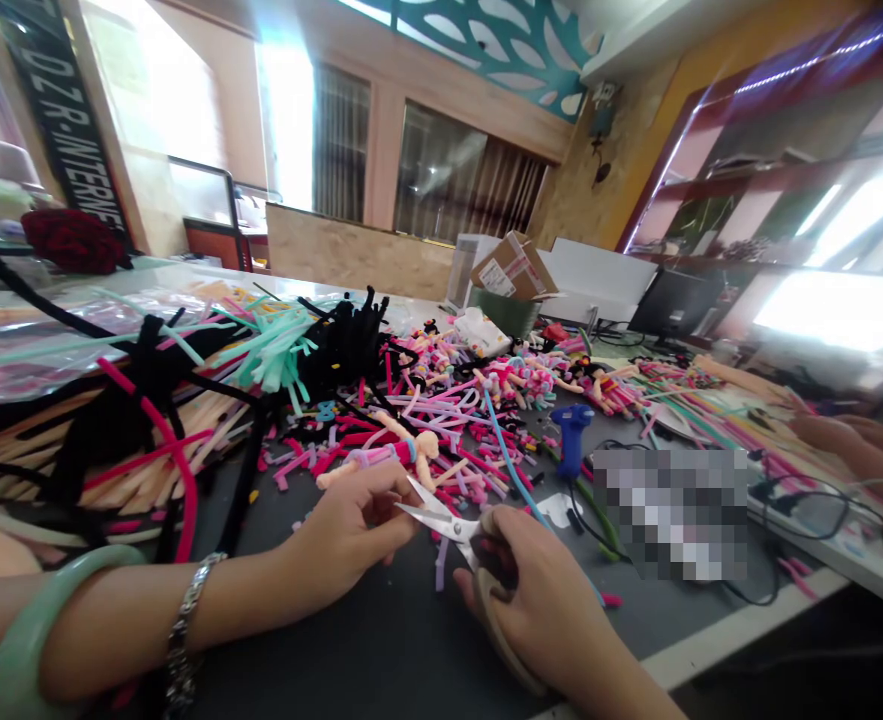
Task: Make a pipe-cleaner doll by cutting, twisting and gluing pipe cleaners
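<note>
Two bare hands work close together above a dark grey surface [321, 660]. Nearest, on the wrist side of the left hand [358, 520], sit a metal bracelet [186, 620] and a pale green bangle [43, 625]. The right hand [538, 580] is wrapped round the handles of a pair of scissors [452, 524], whose parted blades point towards the left hand, their tips right by its thumb and forefinger. The left hand is curled, thumb and forefinger drawn towards each other; whether they pinch something cannot be told.

Just beyond the left hand's knuckles lies a small fuzzy doll [396, 452], its head towards the blades; contact with the hand is unclear. A light blue stem [508, 455] stretches away past the right hand, and farther out to that hand's right stands a blue glue gun [572, 435]. Past the left hand spread short pink and purple pieces [452, 415], then, farther left, a mint-green bundle [276, 345] beside a black bundle [347, 340]. Farthest ahead of both hands is a tilted cardboard box [512, 268].
</note>
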The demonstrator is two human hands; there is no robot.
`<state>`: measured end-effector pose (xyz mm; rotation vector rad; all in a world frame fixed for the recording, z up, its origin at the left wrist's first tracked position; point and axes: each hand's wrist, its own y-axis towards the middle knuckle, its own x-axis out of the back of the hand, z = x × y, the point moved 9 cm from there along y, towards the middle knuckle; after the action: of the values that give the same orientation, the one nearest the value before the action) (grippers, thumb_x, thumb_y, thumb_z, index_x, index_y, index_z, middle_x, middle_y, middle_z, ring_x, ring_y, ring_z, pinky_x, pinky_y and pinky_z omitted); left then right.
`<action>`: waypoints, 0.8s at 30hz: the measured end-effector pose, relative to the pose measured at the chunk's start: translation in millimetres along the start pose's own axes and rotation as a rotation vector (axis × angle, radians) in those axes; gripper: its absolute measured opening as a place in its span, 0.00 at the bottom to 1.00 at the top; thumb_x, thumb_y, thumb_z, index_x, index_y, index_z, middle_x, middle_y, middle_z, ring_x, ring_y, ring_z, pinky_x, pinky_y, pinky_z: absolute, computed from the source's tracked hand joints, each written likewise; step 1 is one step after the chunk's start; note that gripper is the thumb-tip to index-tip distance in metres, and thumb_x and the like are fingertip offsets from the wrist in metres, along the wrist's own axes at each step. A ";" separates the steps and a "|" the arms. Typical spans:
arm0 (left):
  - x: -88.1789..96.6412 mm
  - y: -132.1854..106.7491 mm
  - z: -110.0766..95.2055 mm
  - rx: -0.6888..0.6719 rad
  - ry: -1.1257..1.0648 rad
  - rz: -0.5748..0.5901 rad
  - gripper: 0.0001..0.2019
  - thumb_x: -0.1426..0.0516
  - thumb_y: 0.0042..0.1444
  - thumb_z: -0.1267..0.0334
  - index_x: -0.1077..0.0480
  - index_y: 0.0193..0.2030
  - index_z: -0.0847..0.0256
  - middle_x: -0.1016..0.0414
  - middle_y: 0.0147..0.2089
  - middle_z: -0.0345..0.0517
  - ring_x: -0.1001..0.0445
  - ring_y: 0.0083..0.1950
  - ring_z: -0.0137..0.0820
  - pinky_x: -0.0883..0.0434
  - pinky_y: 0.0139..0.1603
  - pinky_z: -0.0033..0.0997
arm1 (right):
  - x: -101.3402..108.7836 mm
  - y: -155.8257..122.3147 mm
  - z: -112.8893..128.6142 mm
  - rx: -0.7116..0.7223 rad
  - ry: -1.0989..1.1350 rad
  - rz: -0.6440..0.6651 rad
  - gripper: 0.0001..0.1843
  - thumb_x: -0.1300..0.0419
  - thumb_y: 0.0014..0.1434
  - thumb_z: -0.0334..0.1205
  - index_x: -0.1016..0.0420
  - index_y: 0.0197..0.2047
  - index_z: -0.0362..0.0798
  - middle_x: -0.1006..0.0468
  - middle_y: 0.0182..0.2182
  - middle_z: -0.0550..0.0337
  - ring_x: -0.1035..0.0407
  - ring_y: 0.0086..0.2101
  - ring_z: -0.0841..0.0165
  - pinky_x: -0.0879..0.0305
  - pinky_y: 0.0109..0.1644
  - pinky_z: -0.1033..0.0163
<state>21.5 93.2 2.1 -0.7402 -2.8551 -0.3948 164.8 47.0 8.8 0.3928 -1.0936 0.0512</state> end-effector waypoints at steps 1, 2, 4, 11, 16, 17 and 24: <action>-0.2 -0.1 -0.3 0.004 -0.002 -0.002 0.04 0.45 0.52 0.65 0.33 0.33 0.64 0.35 0.26 0.36 0.36 0.21 0.21 0.37 0.21 0.20 | 0.6 0.4 0.1 0.002 0.002 -0.005 0.09 0.41 0.51 0.40 0.38 0.31 0.49 0.30 0.30 0.60 0.38 0.30 0.66 0.44 0.33 0.64; -0.4 -0.1 -0.9 0.005 -0.005 -0.002 0.04 0.45 0.52 0.65 0.33 0.32 0.64 0.35 0.26 0.36 0.37 0.21 0.21 0.36 0.21 0.20 | 1.0 0.7 0.3 0.005 0.004 -0.008 0.09 0.41 0.51 0.40 0.39 0.31 0.49 0.30 0.29 0.60 0.38 0.30 0.66 0.44 0.33 0.64; -0.8 0.1 -2.0 0.003 -0.014 -0.002 0.03 0.45 0.51 0.66 0.33 0.32 0.64 0.36 0.25 0.35 0.37 0.21 0.20 0.36 0.21 0.20 | 1.2 1.1 0.7 0.007 0.008 -0.009 0.09 0.40 0.51 0.40 0.39 0.31 0.49 0.30 0.29 0.60 0.38 0.30 0.66 0.44 0.33 0.64; 0.2 0.1 -0.8 -0.005 0.003 -0.001 0.03 0.45 0.52 0.66 0.33 0.32 0.63 0.35 0.26 0.35 0.37 0.21 0.20 0.36 0.22 0.20 | 1.9 -0.4 1.5 0.007 0.002 -0.014 0.09 0.40 0.51 0.39 0.39 0.30 0.49 0.30 0.29 0.61 0.38 0.30 0.67 0.45 0.32 0.64; -0.7 0.1 -1.3 -0.015 -0.019 0.011 0.04 0.45 0.53 0.65 0.33 0.32 0.63 0.36 0.26 0.35 0.37 0.21 0.20 0.36 0.22 0.20 | 1.1 0.2 1.7 0.012 -0.010 -0.011 0.09 0.41 0.51 0.39 0.39 0.30 0.49 0.30 0.29 0.60 0.38 0.30 0.66 0.44 0.32 0.64; -0.5 0.2 -1.2 -0.013 -0.023 0.007 0.04 0.45 0.53 0.65 0.33 0.32 0.63 0.36 0.26 0.35 0.37 0.21 0.20 0.36 0.22 0.20 | 0.8 0.4 1.8 0.015 -0.009 -0.011 0.09 0.41 0.51 0.39 0.39 0.30 0.49 0.30 0.29 0.60 0.38 0.30 0.66 0.44 0.32 0.64; -1.5 1.1 -0.4 -0.010 -0.037 0.004 0.03 0.45 0.52 0.66 0.33 0.32 0.64 0.35 0.27 0.36 0.37 0.22 0.20 0.35 0.22 0.20 | -0.6 0.6 0.1 0.009 -0.010 0.000 0.09 0.41 0.51 0.40 0.39 0.31 0.49 0.30 0.30 0.59 0.38 0.31 0.65 0.44 0.32 0.64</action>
<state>23.3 93.3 2.4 -0.7621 -2.8876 -0.4001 164.3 47.6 8.5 0.4016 -1.1031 0.0542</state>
